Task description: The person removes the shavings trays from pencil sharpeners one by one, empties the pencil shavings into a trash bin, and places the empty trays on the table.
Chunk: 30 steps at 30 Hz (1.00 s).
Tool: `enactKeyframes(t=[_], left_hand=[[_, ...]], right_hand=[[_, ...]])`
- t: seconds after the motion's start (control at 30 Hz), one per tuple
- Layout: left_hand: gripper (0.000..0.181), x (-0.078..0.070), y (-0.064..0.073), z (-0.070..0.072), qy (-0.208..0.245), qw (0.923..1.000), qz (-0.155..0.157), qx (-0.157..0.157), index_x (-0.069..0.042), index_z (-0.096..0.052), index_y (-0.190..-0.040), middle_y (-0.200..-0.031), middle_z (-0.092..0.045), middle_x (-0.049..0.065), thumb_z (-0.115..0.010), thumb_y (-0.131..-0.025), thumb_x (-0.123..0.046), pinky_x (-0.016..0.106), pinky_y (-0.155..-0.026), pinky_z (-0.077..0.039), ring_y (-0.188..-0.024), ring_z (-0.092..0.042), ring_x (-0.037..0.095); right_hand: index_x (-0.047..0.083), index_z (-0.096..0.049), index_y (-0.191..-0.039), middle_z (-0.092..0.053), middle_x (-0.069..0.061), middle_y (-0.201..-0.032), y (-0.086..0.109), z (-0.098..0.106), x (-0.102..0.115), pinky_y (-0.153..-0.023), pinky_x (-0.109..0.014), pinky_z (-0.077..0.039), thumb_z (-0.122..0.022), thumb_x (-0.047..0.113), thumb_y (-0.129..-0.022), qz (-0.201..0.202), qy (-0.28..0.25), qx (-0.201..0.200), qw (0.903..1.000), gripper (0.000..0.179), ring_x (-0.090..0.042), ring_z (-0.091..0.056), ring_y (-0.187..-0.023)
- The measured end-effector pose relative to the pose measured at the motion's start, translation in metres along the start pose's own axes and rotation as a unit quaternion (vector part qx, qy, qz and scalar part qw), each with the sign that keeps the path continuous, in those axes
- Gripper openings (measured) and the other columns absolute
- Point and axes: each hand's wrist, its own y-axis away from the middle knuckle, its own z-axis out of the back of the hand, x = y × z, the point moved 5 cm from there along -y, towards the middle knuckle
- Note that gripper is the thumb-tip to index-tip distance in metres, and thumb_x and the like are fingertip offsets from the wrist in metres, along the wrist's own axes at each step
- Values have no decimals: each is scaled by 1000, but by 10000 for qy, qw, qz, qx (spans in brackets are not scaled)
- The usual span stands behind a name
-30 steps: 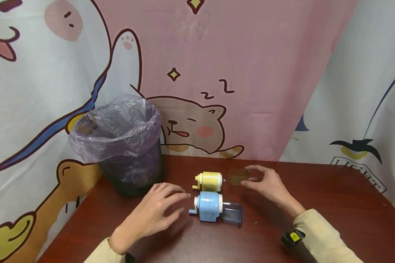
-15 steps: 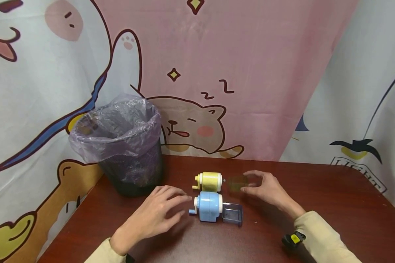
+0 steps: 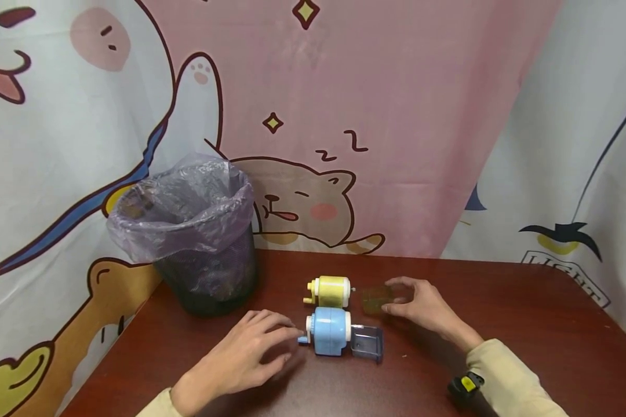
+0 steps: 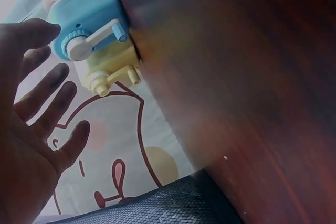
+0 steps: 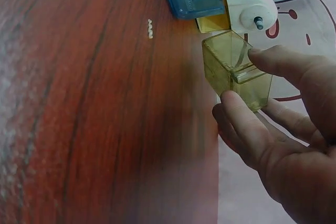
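Note:
On the table stand two hand-crank pencil sharpeners, a blue sharpener [image 3: 330,331] in front and a yellow sharpener [image 3: 332,291] just behind it. A clear bluish shavings drawer [image 3: 367,343] sticks out at the right of the blue one. To the right of the yellow sharpener, my right hand [image 3: 425,307] pinches a see-through yellow shavings drawer [image 5: 233,69] between thumb and fingers. The drawer is apart from its sharpener, whose metal tip shows. My left hand [image 3: 247,350], fingers spread and loosely bent, hovers by the blue crank [image 4: 100,39]; it holds nothing.
A dark mesh wastebasket [image 3: 208,278] with a purple bag liner [image 3: 188,223] stands at the back left. Behind the table hangs a cartoon-printed cloth [image 3: 396,116]. A small pale curl [image 5: 150,29] lies on the wood tabletop [image 3: 396,388].
My right hand has brought the yellow drawer slightly nearer to me, still beside the yellow sharpener. The view has tilted a little. My left hand and both sharpeners stay about where they were.

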Motion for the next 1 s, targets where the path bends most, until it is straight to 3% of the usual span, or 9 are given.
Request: enactKeyframes(t=[0.3,0.57,1.0], left_hand=[[34,0,12,-6,18,9999,33,133,-31,-70,-124,-119,-62,-16,-77,-90,-32,39,-89,-51,-109,-58,7],[33,2,14,-7,88,9991,282,311,-33,-70,-123,-119,-62,-17,-76,-91,-33,40,-93,-51,-111,-57,6],[35,-3,16,-7,-51,9999,78,108,-32,-70,-122,-119,-62,-16,-78,-88,-33,39,-93,-51,-112,-58,6]], right_hand=[[6,-64,-130,-65,-20,-132,-1,-1,-4,-81,-38,-61,-87,27,-81,24,-49,103,9999,59,-28,-74,-105],[4,-64,-128,-70,-19,-124,-2,-2,-4,-81,-37,-62,-88,22,-80,51,-9,193,9998,57,-28,-75,-104],[3,-65,-127,-73,-16,-119,0,0,-4,-86,-43,-60,-88,21,-79,97,130,160,9997,56,-29,-73,-107]])
